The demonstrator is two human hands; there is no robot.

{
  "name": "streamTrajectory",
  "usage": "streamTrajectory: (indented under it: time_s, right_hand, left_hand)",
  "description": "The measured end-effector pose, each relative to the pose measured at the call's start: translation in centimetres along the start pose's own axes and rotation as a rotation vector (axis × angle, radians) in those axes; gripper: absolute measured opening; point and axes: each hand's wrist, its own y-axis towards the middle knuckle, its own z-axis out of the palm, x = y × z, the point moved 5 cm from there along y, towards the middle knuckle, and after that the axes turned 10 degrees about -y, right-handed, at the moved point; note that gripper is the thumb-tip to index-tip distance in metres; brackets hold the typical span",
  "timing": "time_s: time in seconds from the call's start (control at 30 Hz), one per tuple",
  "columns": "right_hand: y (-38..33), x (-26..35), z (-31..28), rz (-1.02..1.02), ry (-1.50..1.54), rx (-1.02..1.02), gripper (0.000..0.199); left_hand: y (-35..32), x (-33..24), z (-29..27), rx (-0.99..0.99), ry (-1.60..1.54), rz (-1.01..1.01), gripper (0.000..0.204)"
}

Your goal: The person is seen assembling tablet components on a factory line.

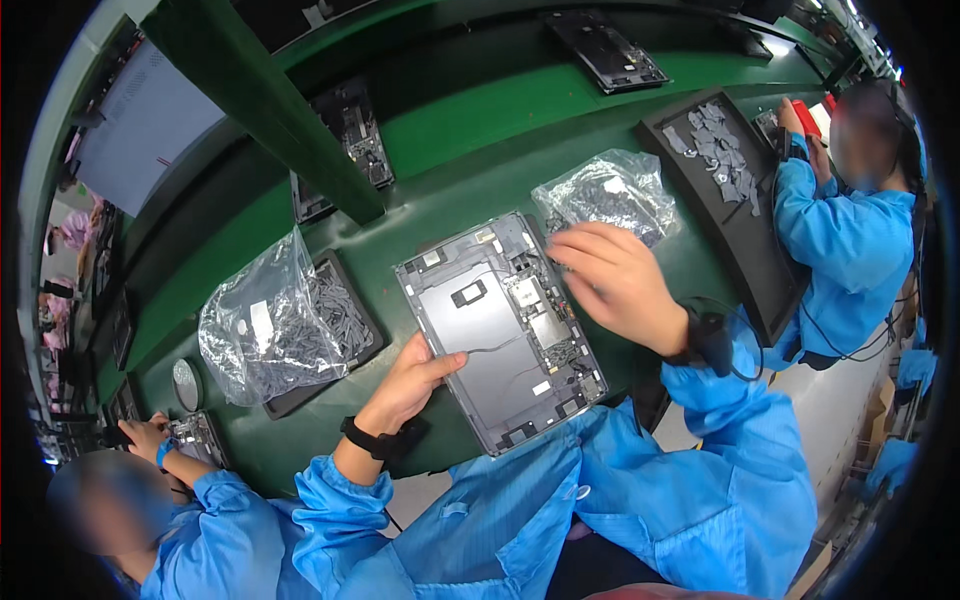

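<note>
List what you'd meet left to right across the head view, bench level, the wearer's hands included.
Small round object → clear plastic bag left of the device → left hand → opened flat device → right hand → black tray with gray pieces

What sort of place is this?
Probably an electronics assembly or repair workshop: there's an opened flat device showing its circuit boards, a black tray of small gray pieces, and a blue-smocked co-worker along the green bench.

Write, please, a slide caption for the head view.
Left hand holds an opened electronic device; right hand is near its circuit board.
</note>
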Motion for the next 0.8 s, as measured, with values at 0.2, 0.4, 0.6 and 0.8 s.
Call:
streamTrajectory:
  time_s: [0.2, 0.4, 0.6, 0.8]
  right_hand:
    - [3.4, 0.7, 6.9, -0.375, -0.73, 0.157, 0.025]
    - [2.8, 1.0, 7.3, -0.403, -0.628, 0.062, 0.025]
    - [-1.3, 4.5, 4.9, -0.322, -0.474, 0.042, 0.029]
    - [-3.2, 3.3, 4.6, -0.175, -0.235, 0.05, 0.03]
  left_hand:
    - [0.0, -0.1, 0.0, -0.141, 0.56, 0.333, 0.045]
    - [-2.8, -1.7, 0.8, -0.249, 1.02, 0.306, 0.041]
    - [-4.3, -5.5, 0.6, -0.352, 1.246, 0.641, 0.012]
    - [-5.5, -9.3, -3.9, -0.707, 1.537, 0.736, 0.018]
